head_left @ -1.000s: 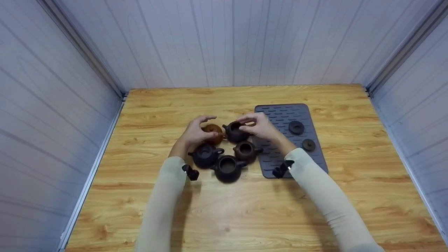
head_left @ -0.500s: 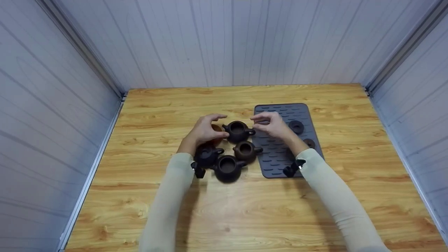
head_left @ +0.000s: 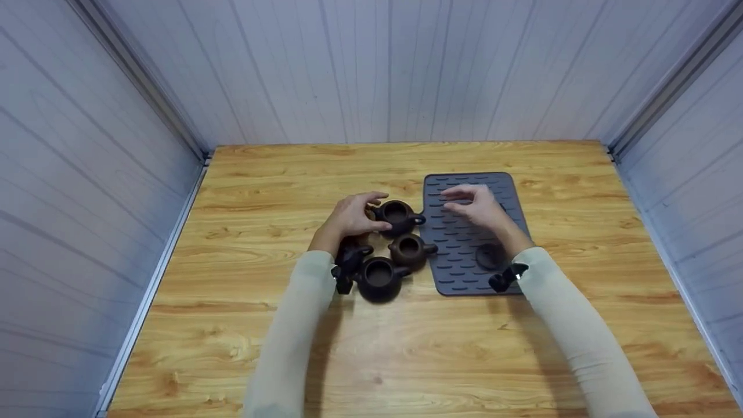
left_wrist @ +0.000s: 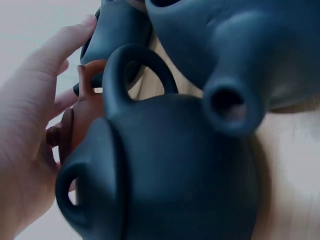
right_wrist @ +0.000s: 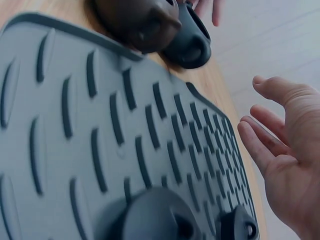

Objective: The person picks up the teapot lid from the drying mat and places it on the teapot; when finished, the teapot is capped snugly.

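Note:
My left hand point(head_left: 355, 215) reaches over the group of teapots, thumb and fingers spread at the left side of the back dark teapot point(head_left: 396, 212). Beneath it, an orange-brown teapot point(left_wrist: 87, 117) shows in the left wrist view, largely hidden from the head view. A lidded black teapot point(left_wrist: 185, 165) stands under the left wrist. My right hand point(head_left: 479, 206) hovers above the grey ridged mat point(head_left: 455, 232), fingers bent and apart from the thumb, holding nothing. A dark round lid point(head_left: 490, 256) lies on the mat below the right wrist.
An open brown teapot point(head_left: 408, 251) and a larger open black teapot point(head_left: 378, 278) stand at the front of the group. Another dark lid point(right_wrist: 237, 225) shows on the mat. Wooden tabletop point(head_left: 371, 360) surrounds everything, with white panel walls point(head_left: 383, 69) behind and beside.
My right hand has moved right, away from the back dark teapot, over the mat. My left hand has shifted right, from the orange-brown teapot toward the back dark one. The teapots look unmoved.

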Available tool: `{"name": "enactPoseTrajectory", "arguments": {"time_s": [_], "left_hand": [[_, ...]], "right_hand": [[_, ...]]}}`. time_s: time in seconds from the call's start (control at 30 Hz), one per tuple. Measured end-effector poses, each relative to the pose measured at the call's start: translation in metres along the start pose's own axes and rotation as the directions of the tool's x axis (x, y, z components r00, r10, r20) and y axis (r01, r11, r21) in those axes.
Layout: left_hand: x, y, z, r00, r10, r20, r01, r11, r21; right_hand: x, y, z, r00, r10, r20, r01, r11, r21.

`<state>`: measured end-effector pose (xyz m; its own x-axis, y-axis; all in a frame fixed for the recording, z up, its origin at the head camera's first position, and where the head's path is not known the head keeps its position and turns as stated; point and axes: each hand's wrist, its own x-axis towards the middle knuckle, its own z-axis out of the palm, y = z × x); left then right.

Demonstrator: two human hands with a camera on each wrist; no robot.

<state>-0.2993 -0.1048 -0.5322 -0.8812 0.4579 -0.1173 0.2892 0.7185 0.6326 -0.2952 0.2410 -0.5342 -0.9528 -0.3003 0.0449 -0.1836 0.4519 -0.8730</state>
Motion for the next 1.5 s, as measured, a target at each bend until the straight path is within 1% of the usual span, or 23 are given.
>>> {"name": "enactPoseTrajectory", "arguments": {"time_s": [0.2,0.3,0.37,0.4,0.5,0.53,0.6,0.63,0.67,0.73,0.77,0.8,0.87,0.9,1.0,1.03,1.1,1.17,1.23,1.27,1.37,1.5], "left_hand": [[0.003,0.002,0.006,1.0,0.0,-0.023,0.002,0.997,0.071],[0.006,0.002,0.008,0.999,0.004,-0.032,-0.001,0.996,0.089],[0.009,-0.001,0.009,1.0,0.004,-0.031,-0.001,0.996,0.085],[0.015,-0.01,0.013,0.999,0.017,-0.034,-0.014,0.996,0.085],[0.023,-0.023,0.018,0.999,0.018,-0.036,-0.015,0.996,0.085],[0.028,-0.03,0.023,0.999,0.023,-0.043,-0.019,0.996,0.088],[0.034,-0.039,0.027,0.999,0.02,-0.046,-0.017,0.997,0.082],[0.032,-0.035,0.025,0.999,0.004,-0.042,0.0,0.997,0.082],[0.034,-0.038,0.027,0.999,-0.002,-0.043,0.005,0.998,0.069],[0.036,-0.041,0.029,0.999,0.0,-0.046,0.003,0.998,0.068],[0.036,-0.04,0.028,0.999,-0.008,-0.041,0.011,0.998,0.056],[0.036,-0.039,0.028,0.999,-0.007,-0.038,0.009,0.998,0.067],[0.039,-0.042,0.03,0.999,-0.006,-0.04,0.009,0.998,0.062],[0.039,-0.043,0.031,0.999,-0.002,-0.04,0.005,0.998,0.064],[0.041,-0.044,0.033,0.999,-0.013,-0.041,0.015,0.999,0.043],[0.044,-0.049,0.036,0.999,-0.005,-0.045,0.007,0.999,0.038],[0.038,-0.04,0.031,0.999,-0.006,-0.043,0.008,0.999,0.032],[0.03,-0.027,0.025,0.999,-0.004,-0.039,0.006,0.999,0.037],[0.021,-0.014,0.019,0.999,-0.007,-0.035,0.008,0.998,0.054],[0.013,-0.003,0.013,0.999,-0.02,-0.032,0.022,0.998,0.055],[0.008,0.004,0.012,0.999,-0.032,-0.039,0.034,0.997,0.074],[0.009,0.005,0.011,0.999,-0.04,-0.036,0.043,0.996,0.077]], "right_hand": [[-0.005,0.007,-0.018,0.999,0.011,-0.031,-0.012,1.0,-0.027],[-0.008,0.011,-0.027,0.999,0.019,-0.048,-0.021,0.999,-0.037],[-0.01,0.014,-0.033,0.998,0.029,-0.058,-0.032,0.998,-0.053],[-0.011,0.015,-0.036,0.997,0.036,-0.061,-0.039,0.998,-0.058],[-0.014,0.019,-0.043,0.996,0.063,-0.07,-0.069,0.995,-0.076],[-0.015,0.02,-0.046,0.995,0.075,-0.072,-0.081,0.994,-0.078],[-0.017,0.023,-0.051,0.992,0.101,-0.073,-0.106,0.992,-0.075],[-0.018,0.025,-0.054,0.991,0.112,-0.074,-0.117,0.99,-0.077],[-0.019,0.026,-0.056,0.99,0.12,-0.077,-0.125,0.989,-0.078],[-0.021,0.029,-0.06,0.989,0.126,-0.083,-0.133,0.987,-0.087],[-0.021,0.03,-0.063,0.988,0.126,-0.087,-0.133,0.987,-0.093],[-0.022,0.031,-0.065,0.988,0.122,-0.091,-0.131,0.986,-0.1],[-0.024,0.034,-0.068,0.989,0.115,-0.096,-0.125,0.985,-0.115],[-0.025,0.035,-0.07,0.99,0.107,-0.094,-0.118,0.985,-0.123],[-0.029,0.038,-0.074,0.991,0.108,-0.078,-0.117,0.986,-0.121],[-0.03,0.039,-0.075,0.992,0.111,-0.068,-0.118,0.986,-0.12],[-0.032,0.041,-0.078,0.992,0.116,-0.041,-0.12,0.986,-0.113],[-0.034,0.043,-0.08,0.992,0.128,-0.008,-0.128,0.985,-0.112],[-0.035,0.046,-0.083,0.99,0.136,0.025,-0.133,0.985,-0.112],[-0.035,0.047,-0.084,0.99,0.139,0.037,-0.134,0.984,-0.114],[-0.037,0.053,-0.086,0.986,0.159,0.058,-0.15,0.98,-0.128],[-0.037,0.06,-0.087,0.981,0.19,0.046,-0.182,0.974,-0.137]]}}
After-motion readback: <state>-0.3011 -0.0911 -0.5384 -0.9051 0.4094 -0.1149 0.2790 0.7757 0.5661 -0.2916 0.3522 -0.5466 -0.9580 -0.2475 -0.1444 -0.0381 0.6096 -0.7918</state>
